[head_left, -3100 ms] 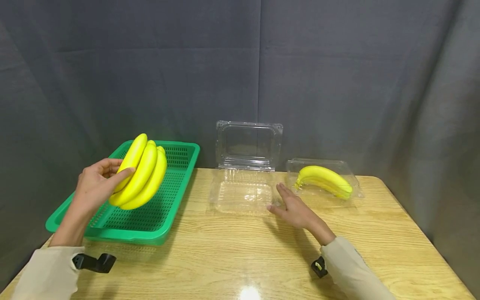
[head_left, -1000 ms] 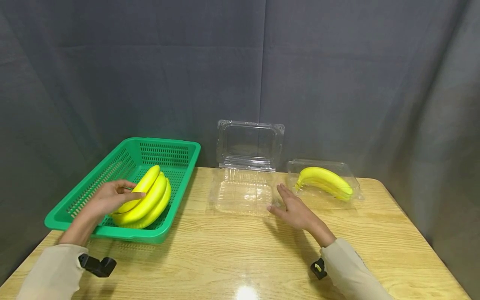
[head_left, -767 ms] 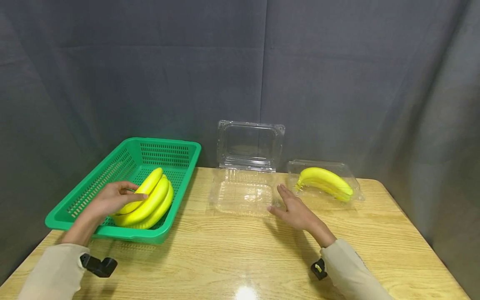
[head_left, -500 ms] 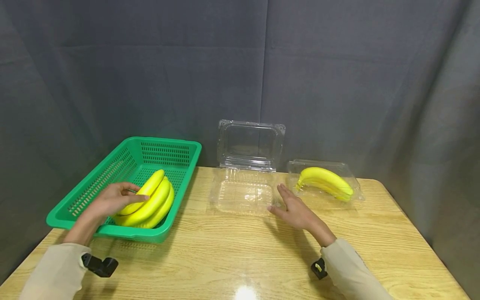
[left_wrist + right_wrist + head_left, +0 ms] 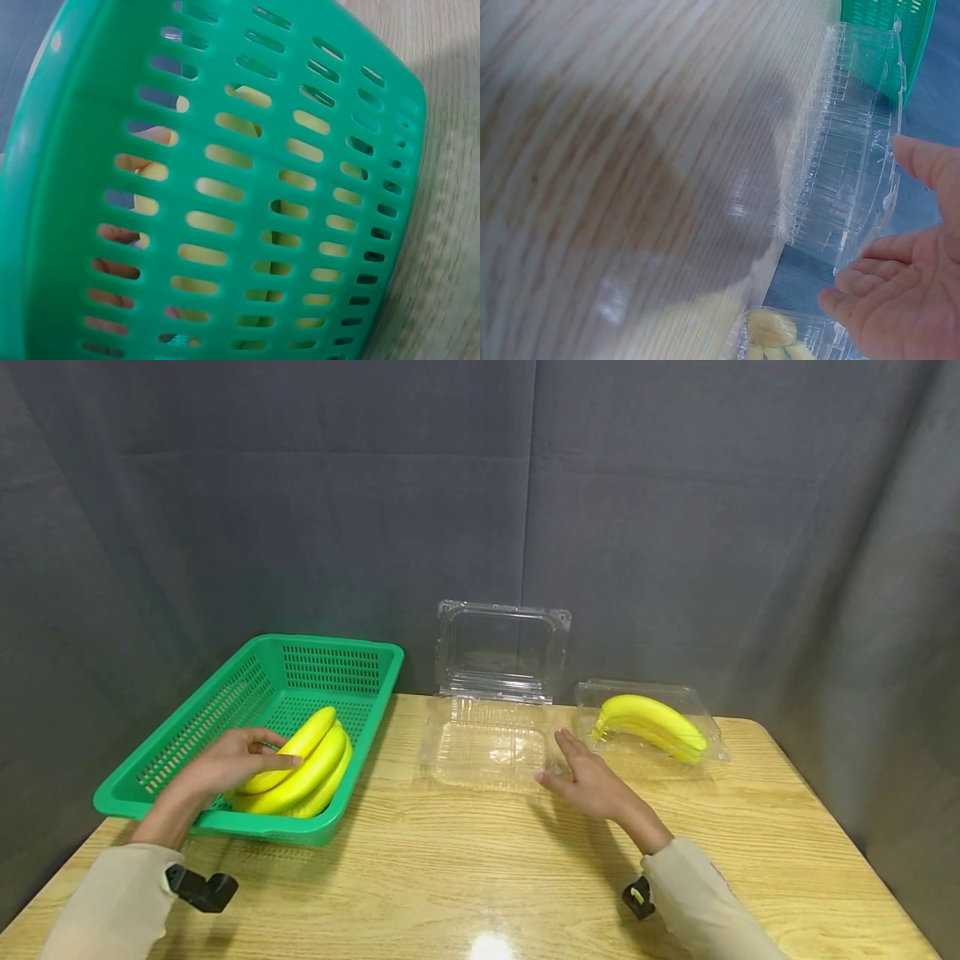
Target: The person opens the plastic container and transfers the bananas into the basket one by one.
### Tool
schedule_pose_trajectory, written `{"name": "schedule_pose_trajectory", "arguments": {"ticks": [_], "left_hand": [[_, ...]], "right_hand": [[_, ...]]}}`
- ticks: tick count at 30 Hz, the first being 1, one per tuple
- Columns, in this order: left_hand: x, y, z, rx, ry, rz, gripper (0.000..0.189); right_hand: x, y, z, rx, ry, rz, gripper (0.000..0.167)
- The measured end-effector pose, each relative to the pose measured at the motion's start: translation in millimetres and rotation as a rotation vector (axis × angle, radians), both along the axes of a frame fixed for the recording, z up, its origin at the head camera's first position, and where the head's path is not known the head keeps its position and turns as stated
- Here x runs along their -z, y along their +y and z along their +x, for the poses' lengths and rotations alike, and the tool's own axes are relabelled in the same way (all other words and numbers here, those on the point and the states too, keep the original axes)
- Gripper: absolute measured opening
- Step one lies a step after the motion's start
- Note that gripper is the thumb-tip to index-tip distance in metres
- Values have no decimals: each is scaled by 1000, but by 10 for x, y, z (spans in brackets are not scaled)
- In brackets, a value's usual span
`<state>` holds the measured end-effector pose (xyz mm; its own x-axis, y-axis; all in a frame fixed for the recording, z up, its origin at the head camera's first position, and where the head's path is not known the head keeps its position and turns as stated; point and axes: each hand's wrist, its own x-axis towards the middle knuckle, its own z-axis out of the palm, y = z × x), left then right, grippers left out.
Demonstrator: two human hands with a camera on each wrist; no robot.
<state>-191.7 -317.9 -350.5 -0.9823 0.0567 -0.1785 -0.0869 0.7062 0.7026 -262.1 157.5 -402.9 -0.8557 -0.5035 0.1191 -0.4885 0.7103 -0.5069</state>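
We log the banana bunch (image 5: 313, 770) inside the green basket (image 5: 367, 739), long axis running near-left to far-right, just right of the left hand (image 5: 228, 762) — the nearer one, pinching it between thumb and fingers. The right hand (image 5: 588, 781), fingers extended, grips nothing beside the clear container (image 5: 487, 760) — contact we cannot tell.

Left hand (image 5: 228, 767) lower than three seconds ago, when it holds the banana bunch (image 5: 306, 775) up above the green basket (image 5: 330, 667); bunch now down inside, at the near end. Over the last second, slighter shift: banana tips sink lower and farther right, thumb following.
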Motion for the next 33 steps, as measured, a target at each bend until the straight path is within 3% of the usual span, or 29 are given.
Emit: {"name": "schedule_pose_trajectory", "arguments": {"ticks": [23, 33], "left_hand": [[-8, 16, -4, 38, -9, 34, 70], [3, 32, -7, 22, 44, 50, 68]], "right_hand": [[8, -7, 3, 9, -9, 1, 78], [7, -9, 3, 11, -12, 6, 77]]}}
